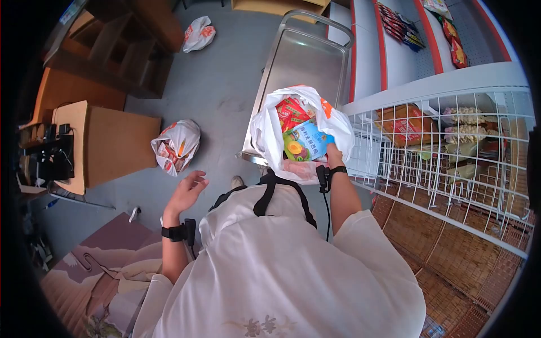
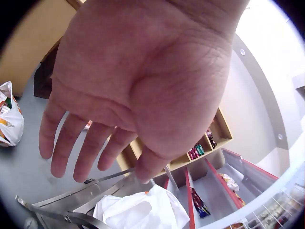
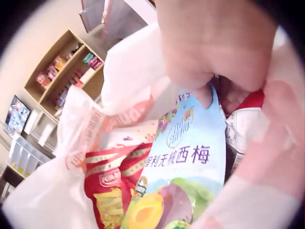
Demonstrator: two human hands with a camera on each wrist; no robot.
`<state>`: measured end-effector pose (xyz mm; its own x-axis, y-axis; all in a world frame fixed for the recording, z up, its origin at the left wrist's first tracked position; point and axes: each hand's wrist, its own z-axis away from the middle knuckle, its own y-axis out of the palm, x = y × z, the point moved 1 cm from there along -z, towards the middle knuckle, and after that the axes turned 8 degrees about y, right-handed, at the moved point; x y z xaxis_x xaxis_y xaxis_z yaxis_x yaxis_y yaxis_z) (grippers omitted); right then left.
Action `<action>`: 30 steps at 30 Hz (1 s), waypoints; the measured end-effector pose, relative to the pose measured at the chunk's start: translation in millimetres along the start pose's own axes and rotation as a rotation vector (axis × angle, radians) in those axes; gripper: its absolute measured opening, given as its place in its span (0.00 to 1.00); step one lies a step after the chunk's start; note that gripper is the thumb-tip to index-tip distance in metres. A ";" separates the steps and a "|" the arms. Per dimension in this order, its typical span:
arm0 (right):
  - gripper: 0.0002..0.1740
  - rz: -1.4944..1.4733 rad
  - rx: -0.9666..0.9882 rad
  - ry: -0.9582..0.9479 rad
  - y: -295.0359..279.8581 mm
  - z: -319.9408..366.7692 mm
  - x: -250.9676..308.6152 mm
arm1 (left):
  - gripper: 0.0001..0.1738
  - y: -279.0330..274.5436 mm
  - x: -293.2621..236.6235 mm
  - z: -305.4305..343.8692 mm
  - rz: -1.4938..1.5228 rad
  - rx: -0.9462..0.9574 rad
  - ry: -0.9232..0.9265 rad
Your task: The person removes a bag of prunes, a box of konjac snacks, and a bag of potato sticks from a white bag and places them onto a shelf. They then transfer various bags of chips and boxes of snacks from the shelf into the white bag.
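Note:
A white plastic bag (image 1: pixel 269 132) full of packets stands on the metal cart (image 1: pixel 307 56). The right hand (image 1: pixel 333 153) reaches into its mouth and pinches the top edge of a blue packet (image 1: pixel 307 142) with a fruit picture. In the right wrist view, the thumb of the right hand (image 3: pixel 219 62) lies over the corner of the blue packet (image 3: pixel 190 143); its other fingers are partly hidden behind. Red packets (image 3: pixel 107 179) lie beside it in the bag. Raised and holding nothing, the left hand (image 1: pixel 189 191) has loosely spread fingers, seen palm-on in the left wrist view (image 2: pixel 138 86).
Two more white bags rest on the floor, one (image 1: pixel 177 145) near a cardboard box (image 1: pixel 118 143), another (image 1: pixel 199 35) farther off. A white wire basket (image 1: pixel 439 158) and shelves with red edges (image 1: pixel 383 50) stand at the right. Patterned cloth (image 1: pixel 107 270) lies at lower left.

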<state>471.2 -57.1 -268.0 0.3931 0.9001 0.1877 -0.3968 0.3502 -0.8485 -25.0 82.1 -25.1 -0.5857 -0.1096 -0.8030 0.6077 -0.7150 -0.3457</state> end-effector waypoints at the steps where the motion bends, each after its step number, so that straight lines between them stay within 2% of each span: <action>1: 0.15 -0.011 -0.005 0.002 -1.3 -10.5 -1.5 | 0.22 -2.5 -2.3 -2.2 -0.011 0.021 0.010; 3: 0.14 -0.139 0.324 -0.202 -10.3 -31.7 -7.7 | 0.22 -3.0 -7.2 -6.3 -0.019 0.050 0.029; 4: 0.09 -0.541 0.605 -0.073 -67.2 52.3 13.9 | 0.22 -1.9 -11.8 -10.2 -0.023 0.080 0.058; 5: 0.09 -0.553 0.599 -0.079 -82.2 63.8 18.7 | 0.22 -0.6 -16.4 -14.0 -0.027 0.105 0.089; 7: 0.05 -0.787 0.829 -0.099 -94.4 71.0 23.9 | 0.22 2.3 -23.6 -20.0 -0.024 0.111 0.139; 8: 0.03 -1.016 1.151 0.081 -100.3 68.3 30.1 | 0.22 3.6 -25.4 -20.2 -0.018 0.119 0.170; 11: 0.04 -1.174 1.265 -0.032 -132.1 101.3 40.5 | 0.23 7.9 -25.4 -14.8 -0.020 0.161 0.225; 13: 0.06 -1.170 1.255 -0.074 -133.7 112.8 38.6 | 0.23 6.3 -20.4 -8.1 -0.022 0.197 0.239; 15: 0.07 -1.113 1.098 -0.143 -135.4 130.0 38.5 | 0.23 5.3 -13.5 -3.2 -0.066 0.268 0.220; 17: 0.10 -1.091 1.115 -0.185 -137.8 148.8 36.8 | 0.23 6.4 -9.8 -3.9 -0.082 0.276 0.224; 19: 0.14 -1.020 1.062 -0.447 -157.4 180.2 31.2 | 0.25 12.7 -9.0 -7.5 0.053 0.318 0.250; 20: 0.20 -1.029 1.139 -0.468 -167.4 193.4 26.0 | 0.25 15.9 -17.5 -10.2 0.053 0.322 0.256; 21: 0.20 -1.031 1.133 -0.471 -176.8 206.3 20.5 | 0.27 22.2 -32.3 -13.2 0.244 0.274 0.298; 22: 0.23 -1.064 1.257 -0.493 -184.6 220.1 14.6 | 0.29 28.4 -45.7 -16.5 0.437 0.224 0.335; 23: 0.26 -1.097 1.383 -0.508 -189.0 231.8 9.2 | 0.29 34.2 -56.7 -22.3 0.439 0.229 0.332; 24: 0.26 -1.097 1.377 -0.502 -190.8 241.6 4.3 | 0.29 39.2 -68.5 -30.5 0.477 0.202 0.383; 25: 0.30 -1.061 1.462 -0.478 -190.4 251.5 0.5 | 0.31 41.9 -79.1 -38.6 0.514 0.177 0.433; 26: 0.33 -1.026 1.547 -0.452 -187.3 257.0 0.1 | 0.30 42.4 -88.7 -45.3 0.566 0.253 0.400; 27: 0.33 -1.029 1.543 -0.447 -181.1 257.7 3.7 | 0.30 43.5 -89.2 -56.0 0.566 0.259 0.396; 29: 0.35 -1.077 1.664 -0.407 -168.9 250.0 8.8 | 0.28 50.1 -80.0 -76.0 1.058 0.553 0.062; 30: 0.32 -0.993 1.621 -0.437 -158.8 229.5 6.0 | 0.25 58.3 -79.3 -78.4 1.087 0.558 0.067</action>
<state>346.2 -47.9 -18.5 0.8235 0.1675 0.5420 -0.5649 0.3302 0.7562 99.0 103.2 -19.7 0.1226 -0.8102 -0.5733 0.4407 -0.4731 0.7628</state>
